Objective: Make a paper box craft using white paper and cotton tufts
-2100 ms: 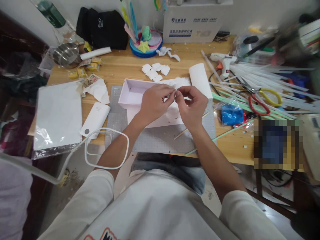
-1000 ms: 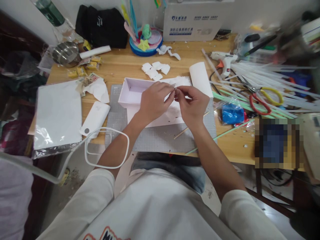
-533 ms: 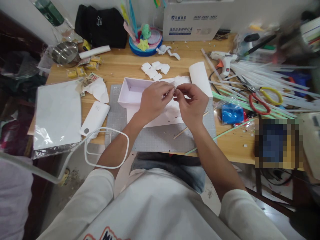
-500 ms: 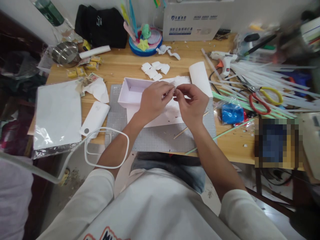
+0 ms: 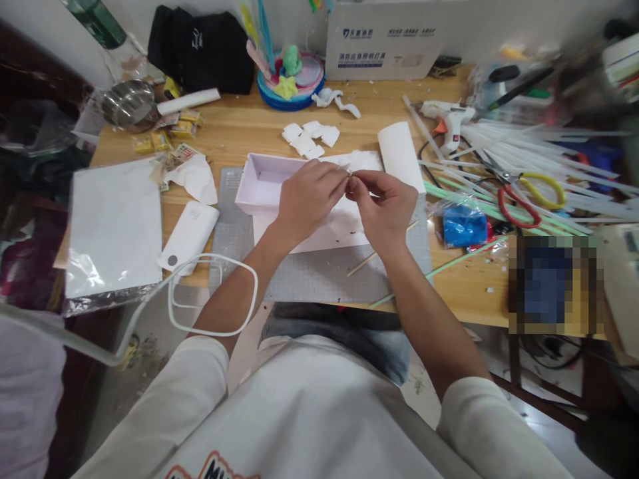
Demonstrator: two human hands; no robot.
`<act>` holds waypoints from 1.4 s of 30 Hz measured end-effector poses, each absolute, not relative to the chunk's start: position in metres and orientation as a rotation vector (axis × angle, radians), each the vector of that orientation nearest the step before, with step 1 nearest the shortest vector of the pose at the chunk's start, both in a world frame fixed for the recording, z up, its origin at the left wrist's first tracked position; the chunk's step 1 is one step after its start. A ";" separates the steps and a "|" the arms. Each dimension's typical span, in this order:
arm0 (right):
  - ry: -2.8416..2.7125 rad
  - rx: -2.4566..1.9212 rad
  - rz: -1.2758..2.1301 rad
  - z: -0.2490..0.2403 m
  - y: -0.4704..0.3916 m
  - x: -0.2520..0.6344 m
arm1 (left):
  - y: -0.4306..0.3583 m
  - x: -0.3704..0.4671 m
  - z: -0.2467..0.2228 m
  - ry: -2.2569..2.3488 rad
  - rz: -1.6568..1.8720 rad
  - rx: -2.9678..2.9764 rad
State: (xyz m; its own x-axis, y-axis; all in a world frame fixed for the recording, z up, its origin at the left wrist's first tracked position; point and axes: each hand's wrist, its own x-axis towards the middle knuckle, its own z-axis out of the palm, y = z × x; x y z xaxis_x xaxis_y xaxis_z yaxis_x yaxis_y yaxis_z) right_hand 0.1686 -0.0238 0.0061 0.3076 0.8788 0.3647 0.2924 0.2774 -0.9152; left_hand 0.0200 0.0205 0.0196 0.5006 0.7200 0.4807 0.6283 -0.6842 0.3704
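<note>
My left hand [image 5: 310, 198] and my right hand [image 5: 384, 203] meet at the fingertips over a white sheet [image 5: 319, 238]. Both are pinched closed around something small and pale that I cannot make out. A pale lilac open box [image 5: 264, 183] sits just left of my left hand, which hides its right end. Dark specks dot the sheet below my fingers. Sheet and box rest on a grey cutting mat [image 5: 299, 283]. Beneath my right wrist a thin wooden stick [image 5: 362, 265] lies at a slant.
A white roll [image 5: 401, 156] stands behind my right hand, with white paper scraps [image 5: 309, 138] farther left. To the right are a glue gun [image 5: 452, 126], scissors [image 5: 519, 193] and many glue sticks [image 5: 529, 156]. A power bank [image 5: 190, 236] with a white cable [image 5: 172, 319] lies left.
My fingertips have drawn slightly closer together around the small pale thing. Both hands otherwise stay in the same place over the sheet.
</note>
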 end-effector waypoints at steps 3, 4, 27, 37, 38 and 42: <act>-1.213 -1.254 0.606 0.004 -0.022 0.169 | 0.020 0.020 0.019 1.168 0.912 2.591; -1.208 -1.252 0.613 0.004 -0.022 0.169 | 0.020 0.020 0.019 1.170 0.910 2.586; -1.265 -1.253 0.586 0.009 -0.025 0.168 | 0.017 0.025 0.021 1.183 1.031 2.390; -1.160 -1.209 0.702 0.006 -0.023 0.168 | 0.017 0.026 0.024 1.128 1.095 2.222; -1.171 -1.212 0.688 0.006 -0.023 0.168 | 0.017 0.026 0.024 1.125 1.099 2.217; -1.211 -1.237 0.654 0.007 -0.024 0.168 | 0.017 0.026 0.026 1.133 1.127 2.182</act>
State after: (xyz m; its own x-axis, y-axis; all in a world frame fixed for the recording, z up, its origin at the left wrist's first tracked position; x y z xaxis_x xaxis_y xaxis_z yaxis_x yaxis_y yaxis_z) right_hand 0.1678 -0.0240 0.0072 0.2937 0.8980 0.3277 0.2186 0.2706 -0.9375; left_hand 0.0260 0.0167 0.0264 0.3347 0.8203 0.4637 0.4679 -0.5719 0.6739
